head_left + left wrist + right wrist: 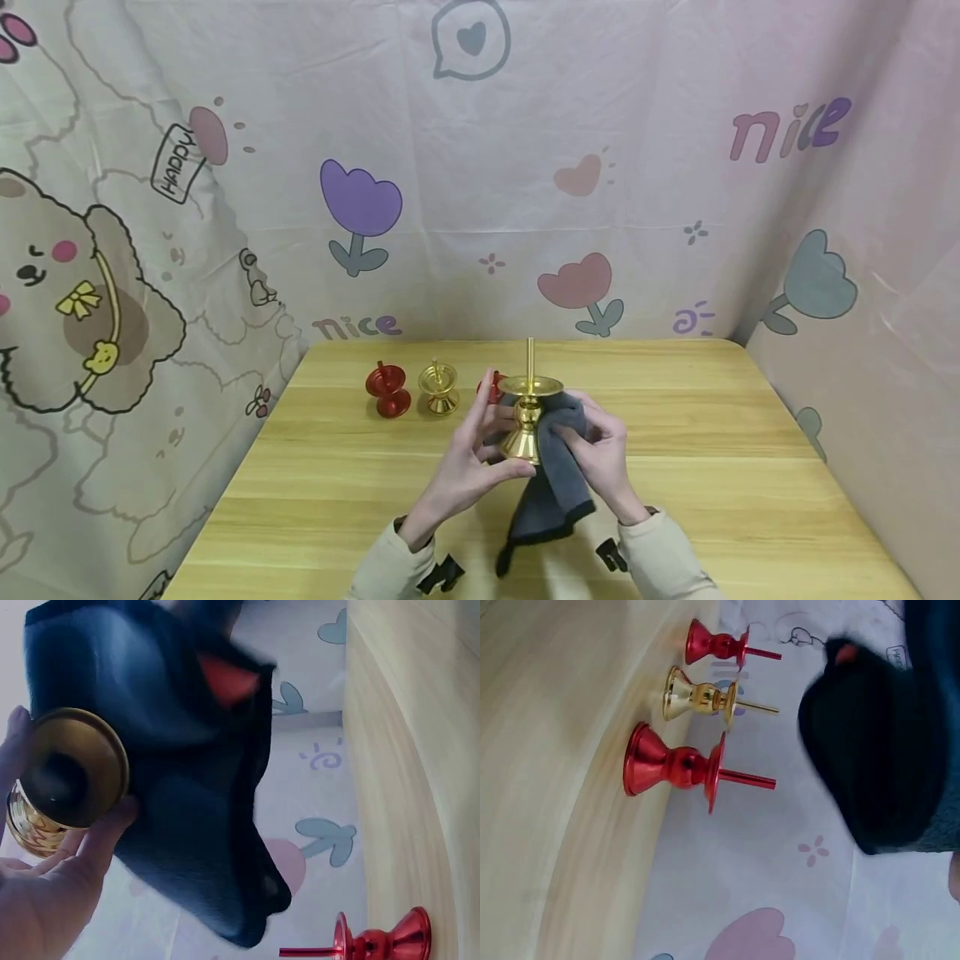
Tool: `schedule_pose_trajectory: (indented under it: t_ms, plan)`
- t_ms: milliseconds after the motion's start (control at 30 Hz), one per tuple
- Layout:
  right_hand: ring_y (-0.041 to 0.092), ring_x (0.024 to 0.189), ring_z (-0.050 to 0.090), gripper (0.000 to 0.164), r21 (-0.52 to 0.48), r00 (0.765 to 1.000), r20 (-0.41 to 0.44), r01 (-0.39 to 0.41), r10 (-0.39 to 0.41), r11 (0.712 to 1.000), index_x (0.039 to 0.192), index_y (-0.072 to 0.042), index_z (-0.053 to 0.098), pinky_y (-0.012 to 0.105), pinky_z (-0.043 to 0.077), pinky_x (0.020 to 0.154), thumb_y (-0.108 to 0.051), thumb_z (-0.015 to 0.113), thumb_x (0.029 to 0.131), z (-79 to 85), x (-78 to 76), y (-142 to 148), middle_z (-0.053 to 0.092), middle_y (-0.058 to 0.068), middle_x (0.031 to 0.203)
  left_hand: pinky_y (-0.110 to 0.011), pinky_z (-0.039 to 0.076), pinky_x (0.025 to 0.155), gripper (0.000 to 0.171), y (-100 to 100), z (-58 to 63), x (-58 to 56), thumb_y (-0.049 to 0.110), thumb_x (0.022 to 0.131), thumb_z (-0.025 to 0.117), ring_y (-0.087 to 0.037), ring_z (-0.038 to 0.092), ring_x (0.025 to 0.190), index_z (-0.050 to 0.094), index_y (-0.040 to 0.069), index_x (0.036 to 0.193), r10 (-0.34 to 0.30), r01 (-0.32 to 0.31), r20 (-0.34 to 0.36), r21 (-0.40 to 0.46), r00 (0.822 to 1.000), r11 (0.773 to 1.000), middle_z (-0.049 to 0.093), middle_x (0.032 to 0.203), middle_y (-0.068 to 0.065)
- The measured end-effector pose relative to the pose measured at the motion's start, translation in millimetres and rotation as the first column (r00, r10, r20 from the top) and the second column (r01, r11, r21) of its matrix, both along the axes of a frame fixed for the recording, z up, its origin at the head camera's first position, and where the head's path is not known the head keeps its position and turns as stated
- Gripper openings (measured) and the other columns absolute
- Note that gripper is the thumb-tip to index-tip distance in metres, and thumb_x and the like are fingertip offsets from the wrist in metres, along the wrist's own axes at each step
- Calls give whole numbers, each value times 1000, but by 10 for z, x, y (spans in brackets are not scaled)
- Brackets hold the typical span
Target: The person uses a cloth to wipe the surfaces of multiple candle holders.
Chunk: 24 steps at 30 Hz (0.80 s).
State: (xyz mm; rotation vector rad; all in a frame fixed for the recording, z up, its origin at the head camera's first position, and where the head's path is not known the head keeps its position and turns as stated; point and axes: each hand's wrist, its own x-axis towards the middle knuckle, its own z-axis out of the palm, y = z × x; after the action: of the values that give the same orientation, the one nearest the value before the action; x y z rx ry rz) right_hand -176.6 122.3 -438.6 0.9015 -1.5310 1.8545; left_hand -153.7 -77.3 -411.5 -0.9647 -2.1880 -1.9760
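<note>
Above the table, my left hand (467, 467) grips a shiny gold candle holder (528, 414) by its foot, keeping it upright with its spike pointing up. In the left wrist view the round underside of that candle holder (114, 761) shows, thumb at its rim. My right hand (606, 454) pinches a dark grey cloth (558, 475) against the right side of the stem and under the dish. Part of the cloth hangs below both hands, ending in a dark edge and a loop. In the right wrist view the cloth (870, 765) covers most of the right hand.
A red candle holder (392, 403), a smaller-looking gold one (441, 392) and another red one (685, 766) stand in a row at the back left of the wooden table (300, 517). A patterned curtain (465, 167) hangs behind and along the sides.
</note>
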Motion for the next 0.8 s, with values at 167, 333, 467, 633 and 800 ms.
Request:
schedule_pose_trajectory:
  t_ms: [167, 333, 467, 633, 800]
  plan:
    - [10, 107, 67, 15, -3, 979, -169, 114, -113, 994, 100, 10, 74, 17, 55, 88, 11, 71, 85, -11, -23, -15, 71, 4, 116, -32, 59, 91, 104, 40, 50, 30, 11, 89, 77, -30, 61, 124, 5, 31, 163, 7, -7, 1, -48, 1000, 999, 57, 138, -20]
    - [14, 106, 68, 19, -5, 882, -397, 274, -254, 962, 101, 14, 73, 20, 53, 93, -3, 70, 92, -4, -54, -68, 68, 23, 107, -30, 58, 92, 114, 57, 73, 60, 15, 84, 82, -26, 61, 120, 0, 27, 163, 68, -79, -88, -124, 994, 989, 50, 142, -14]
    - [14, 104, 68, 17, 2, 885, -397, 266, -243, 964, 101, 13, 73, 20, 54, 92, -2, 70, 92, 18, -41, -82, 69, 22, 107, -30, 58, 93, 115, 40, 56, 66, 9, 82, 83, -24, 61, 117, 3, 23, 164, 57, -63, -112, -54, 992, 997, 50, 137, -19]
    - [7, 103, 68, 18, -6, 993, -112, 45, -45, 999, 103, 6, 75, 15, 56, 83, 11, 70, 87, 55, 14, -36, 70, 2, 117, -30, 58, 94, 101, 0, 26, 44, 6, 88, 76, -20, 62, 120, 10, 20, 164, 1, 2, -82, 32, 997, 999, 56, 132, -27]
    - [6, 102, 68, 21, -3, 997, -54, 51, -51, 999, 101, 6, 76, 15, 56, 81, 16, 69, 84, 47, 27, -7, 70, -2, 117, -34, 54, 101, 96, -2, 34, 34, 13, 93, 73, -26, 62, 122, 10, 24, 164, 13, -16, -54, -52, 998, 999, 60, 134, -21]
